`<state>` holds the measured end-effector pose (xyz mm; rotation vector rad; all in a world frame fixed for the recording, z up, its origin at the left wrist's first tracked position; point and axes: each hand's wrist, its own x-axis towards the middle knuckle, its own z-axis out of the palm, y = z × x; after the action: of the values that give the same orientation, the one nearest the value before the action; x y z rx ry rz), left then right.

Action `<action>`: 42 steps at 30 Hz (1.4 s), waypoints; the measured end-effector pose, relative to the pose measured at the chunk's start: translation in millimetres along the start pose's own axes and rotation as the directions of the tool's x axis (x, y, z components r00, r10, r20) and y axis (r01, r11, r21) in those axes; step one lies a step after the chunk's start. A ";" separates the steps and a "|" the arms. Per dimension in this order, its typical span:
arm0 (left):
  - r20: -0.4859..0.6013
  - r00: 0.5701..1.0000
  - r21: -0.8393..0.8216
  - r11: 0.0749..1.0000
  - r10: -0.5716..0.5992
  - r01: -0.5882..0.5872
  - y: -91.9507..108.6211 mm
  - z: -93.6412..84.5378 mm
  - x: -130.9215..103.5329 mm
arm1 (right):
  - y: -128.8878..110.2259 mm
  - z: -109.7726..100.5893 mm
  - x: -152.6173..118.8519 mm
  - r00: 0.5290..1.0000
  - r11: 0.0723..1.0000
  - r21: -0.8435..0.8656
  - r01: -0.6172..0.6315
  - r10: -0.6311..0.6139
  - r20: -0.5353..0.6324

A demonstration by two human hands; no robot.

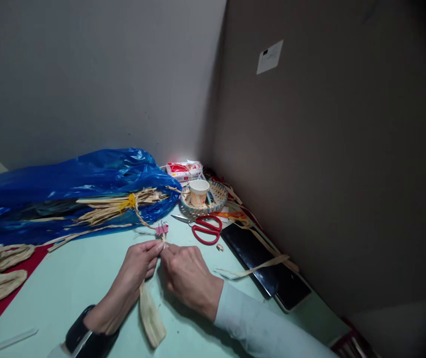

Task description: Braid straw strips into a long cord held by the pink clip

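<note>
The sleeves seem pale blue, the wristband black.

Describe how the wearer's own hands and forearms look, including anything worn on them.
Both hands are ungloved. The left hand has a wide black band with a shiny silvery strip at its wrist, and a bit of pale cloth shows below. The right hand meets a long, plain, pale grey-blue sleeve.

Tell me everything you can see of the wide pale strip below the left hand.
The strip is flat and pale tan, with fine lengthwise lines, and looks like dried leaf or husk. Narrow beside the left hand, it broadens to a blunt, slanted end nearest the camera. It shows against the light green table; whether it rests on it cannot be told. Its upper part is hidden by that hand.
</note>
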<state>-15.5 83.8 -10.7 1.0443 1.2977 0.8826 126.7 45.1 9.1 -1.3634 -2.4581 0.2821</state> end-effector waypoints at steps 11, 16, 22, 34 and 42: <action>0.084 0.996 -0.097 0.995 -0.024 0.032 4.3 -0.7 -2.1 | 22.6 -10.8 16.8 0.960 0.873 0.441 -0.209 0.268 -0.076; 0.078 0.997 -0.051 0.999 0.015 -0.011 2.2 1.3 -2.0 | 27.0 1.1 27.6 0.974 0.805 0.557 -0.204 0.223 0.034; 0.050 0.993 0.149 0.982 0.111 -0.117 -0.3 2.9 -5.0 | 41.2 10.8 34.2 0.958 0.721 0.647 -0.249 0.282 0.055; -0.032 0.928 0.721 0.652 0.372 -0.237 12.3 6.2 -27.5 | 35.4 16.7 28.1 0.917 0.606 0.752 -0.259 0.399 -0.005; 0.064 0.877 0.863 0.416 0.476 -0.288 -5.4 26.3 -39.4 | 41.4 23.0 27.8 0.918 0.460 0.845 -0.274 0.387 0.088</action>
<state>6.7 42.2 -4.0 2.1873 1.7562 0.6420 137.1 90.1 -20.6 -1.2744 -1.4786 1.2707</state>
